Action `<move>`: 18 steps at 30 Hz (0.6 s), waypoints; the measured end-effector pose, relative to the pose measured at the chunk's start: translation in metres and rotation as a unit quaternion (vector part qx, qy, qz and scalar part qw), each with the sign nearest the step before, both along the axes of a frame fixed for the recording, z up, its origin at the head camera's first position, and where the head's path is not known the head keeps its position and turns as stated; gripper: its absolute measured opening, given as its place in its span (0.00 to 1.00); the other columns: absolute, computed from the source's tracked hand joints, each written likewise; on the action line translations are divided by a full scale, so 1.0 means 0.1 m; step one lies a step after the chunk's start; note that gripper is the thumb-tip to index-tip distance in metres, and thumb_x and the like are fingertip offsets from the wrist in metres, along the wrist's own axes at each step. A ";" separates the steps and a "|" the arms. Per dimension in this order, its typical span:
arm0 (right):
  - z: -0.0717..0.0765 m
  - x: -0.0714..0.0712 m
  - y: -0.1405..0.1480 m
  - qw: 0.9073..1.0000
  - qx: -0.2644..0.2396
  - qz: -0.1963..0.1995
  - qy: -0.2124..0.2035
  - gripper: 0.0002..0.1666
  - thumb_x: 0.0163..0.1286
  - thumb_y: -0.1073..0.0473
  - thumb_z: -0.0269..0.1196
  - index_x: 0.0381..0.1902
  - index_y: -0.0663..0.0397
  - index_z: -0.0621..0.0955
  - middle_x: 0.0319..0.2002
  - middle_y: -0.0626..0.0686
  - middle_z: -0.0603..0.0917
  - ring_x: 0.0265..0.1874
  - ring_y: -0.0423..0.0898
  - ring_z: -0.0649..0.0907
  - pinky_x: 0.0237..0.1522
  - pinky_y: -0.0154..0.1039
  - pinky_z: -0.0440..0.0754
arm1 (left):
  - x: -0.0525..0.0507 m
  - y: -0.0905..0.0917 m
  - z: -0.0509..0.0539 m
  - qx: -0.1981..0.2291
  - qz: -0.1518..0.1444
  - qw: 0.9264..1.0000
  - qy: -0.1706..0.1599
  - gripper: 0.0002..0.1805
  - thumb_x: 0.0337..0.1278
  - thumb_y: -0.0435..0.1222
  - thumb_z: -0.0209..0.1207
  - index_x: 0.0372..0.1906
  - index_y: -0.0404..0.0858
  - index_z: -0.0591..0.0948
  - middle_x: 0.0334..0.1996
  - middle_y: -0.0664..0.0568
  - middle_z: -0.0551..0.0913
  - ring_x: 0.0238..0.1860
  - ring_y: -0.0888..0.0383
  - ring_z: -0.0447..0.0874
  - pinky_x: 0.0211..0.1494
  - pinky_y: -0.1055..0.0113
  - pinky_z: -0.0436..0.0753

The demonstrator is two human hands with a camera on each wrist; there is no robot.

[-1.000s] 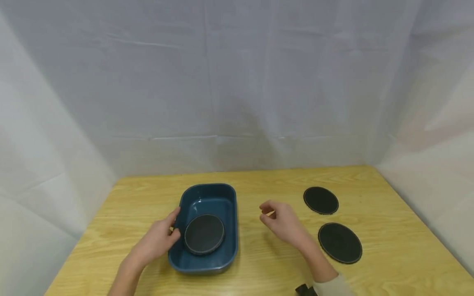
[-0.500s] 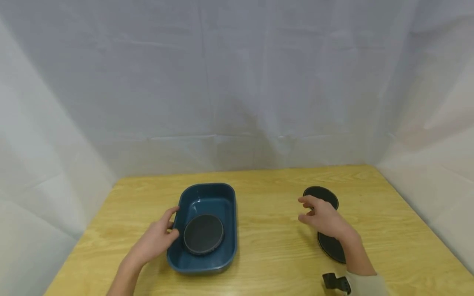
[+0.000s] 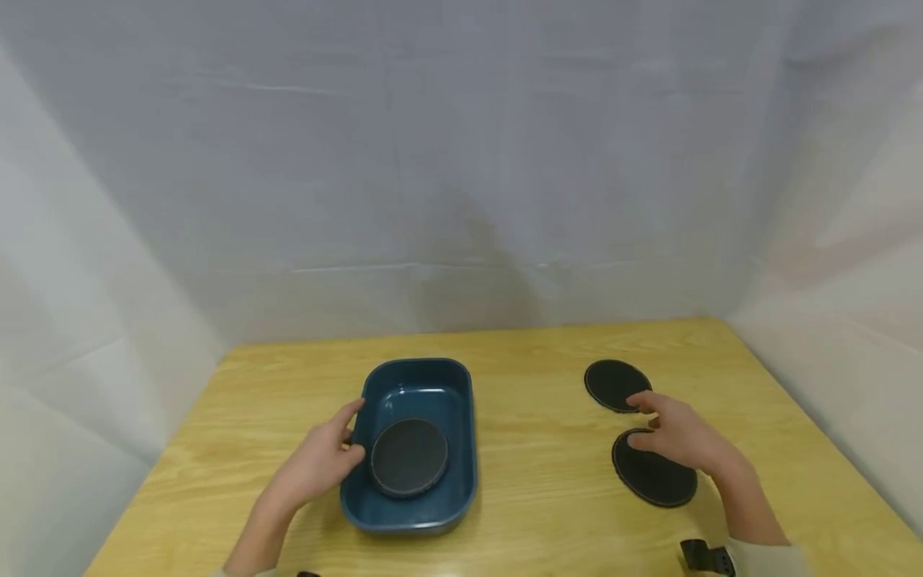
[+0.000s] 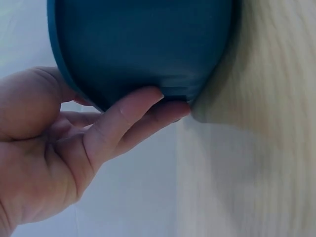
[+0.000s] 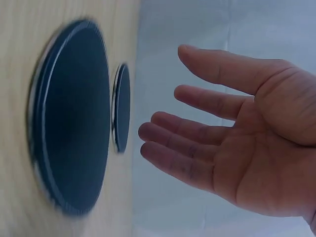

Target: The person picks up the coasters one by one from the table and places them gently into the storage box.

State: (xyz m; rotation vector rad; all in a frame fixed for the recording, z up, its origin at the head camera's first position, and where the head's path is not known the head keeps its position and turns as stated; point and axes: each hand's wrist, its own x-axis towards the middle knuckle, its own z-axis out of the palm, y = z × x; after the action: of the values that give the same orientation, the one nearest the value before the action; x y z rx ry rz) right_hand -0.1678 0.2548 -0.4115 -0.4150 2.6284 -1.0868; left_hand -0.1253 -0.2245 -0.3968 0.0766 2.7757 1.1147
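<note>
On the left half of the table sits a deep blue rectangular baking dish (image 3: 461,417) with rounded corners. Inside it lies a round black coaster (image 3: 409,457) with light edge stitching. My left hand (image 3: 317,461) holds the dish's left side, thumb at the rim; the left wrist view shows fingers against the outer wall. My right hand (image 3: 681,433) hovers over two more black coasters, relaxed fingers apart and nothing between them. The far coaster (image 3: 613,383) and the near coaster (image 3: 656,481) lie flat, each partly covered by that hand in the head view.
A yellow wood-grain table (image 3: 534,481) carries everything. White sheeting (image 3: 461,160) hangs behind it and along both sides. A black strap (image 3: 707,556) shows at the right wrist.
My right hand has moved rightward from beside the dish to above the two coasters. The left hand stays at the dish, which appears slightly further right in the view.
</note>
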 end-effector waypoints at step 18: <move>-0.16 -0.01 0.26 0.998 0.059 -0.002 -0.034 0.45 0.51 0.62 0.76 0.63 0.76 0.69 0.55 0.79 0.74 0.51 0.71 0.78 0.43 0.53 0.82 | 0.00 0.45 -0.03 0.044 0.002 0.999 -0.014 0.39 0.55 0.25 0.55 0.75 0.31 0.59 0.39 0.40 0.83 0.24 0.56 0.78 0.26 0.63 0.79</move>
State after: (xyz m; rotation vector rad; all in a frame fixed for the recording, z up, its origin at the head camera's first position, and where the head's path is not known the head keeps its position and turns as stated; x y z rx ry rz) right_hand -0.1689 0.2804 -0.4272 -0.3414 2.6189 -0.9230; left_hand -0.1252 -0.1794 -0.3998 0.0651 2.7043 1.2286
